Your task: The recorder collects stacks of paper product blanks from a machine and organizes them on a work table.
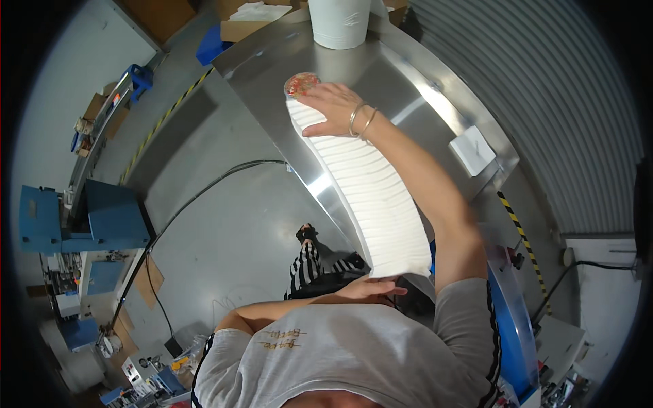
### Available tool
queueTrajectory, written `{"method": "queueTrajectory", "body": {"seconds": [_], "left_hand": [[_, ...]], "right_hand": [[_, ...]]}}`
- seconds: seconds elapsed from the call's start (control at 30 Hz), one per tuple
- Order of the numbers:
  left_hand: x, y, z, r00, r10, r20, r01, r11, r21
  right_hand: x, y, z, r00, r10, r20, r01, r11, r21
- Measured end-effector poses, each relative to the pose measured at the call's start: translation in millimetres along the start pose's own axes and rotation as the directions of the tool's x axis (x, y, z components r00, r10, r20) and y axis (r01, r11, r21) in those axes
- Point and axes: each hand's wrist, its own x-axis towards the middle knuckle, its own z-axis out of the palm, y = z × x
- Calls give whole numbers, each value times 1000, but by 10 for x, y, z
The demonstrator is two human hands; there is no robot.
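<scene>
A long white stack of thin flat pieces (371, 190) stretches from my body out over a steel table (381, 75). My right hand (333, 107), with two thin bangles on the wrist, presses on the stack's far end. My left hand (371, 289) holds the near end against my chest. A small round dish (300, 83) with red and yellow contents lies on the table just beyond the far end of the stack, next to my right fingertips.
A large white roll (340, 24) stands at the far end of the table. A small white block (473, 151) lies on the table's right side. Blue machines (81, 217) stand to the left, a cable (204, 194) crosses the grey floor, and cardboard (241, 24) lies beyond the table.
</scene>
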Motion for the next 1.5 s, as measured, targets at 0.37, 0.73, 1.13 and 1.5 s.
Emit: {"method": "queueTrajectory", "body": {"seconds": [0.37, 0.73, 1.13, 1.5], "left_hand": [[224, 209, 40, 954, 257, 157, -245, 965, -89], [120, 329, 672, 467, 472, 748, -263, -733, 627], [426, 491, 469, 459, 538, 707, 33, -805, 592], [437, 480, 457, 441, 557, 704, 34, -794, 607]], "right_hand": [[-2894, -538, -505, 595, 791, -138, -774, 611, 164], [-3349, -1361, 497, 366, 913, -179, -505, 356, 787], [-3408, -1364, 510, 452, 839, -302, -459, 509, 728], [-3503, -1354, 366, 399, 882, -252, -392, 413, 822]]}}
